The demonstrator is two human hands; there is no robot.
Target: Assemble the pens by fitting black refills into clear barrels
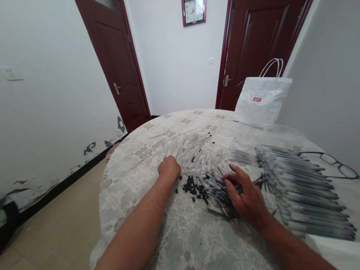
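Observation:
My left hand [170, 168] is closed at the left edge of a pile of clear pen barrels [198, 150]; whatever its curled fingers hold is hidden. Over a heap of dark, slim pen parts [217, 193] hovers my right hand [245, 190], thumb and forefinger pinched together. A thin dark pen part seems to stick out from those fingertips. Small black pen caps or plugs [190, 185] lie between the two hands. To the right, many finished-looking pens [307, 194] with dark ends are stacked in a long row.
A patterned cloth covers the round table [179, 239]. Eyeglasses [339, 164] rest beyond the pen row at the right. A white paper bag [263, 99] stands at the back right. Some white object [346, 252] sits at the near right. Several thin refills [242, 156] lie beside the row.

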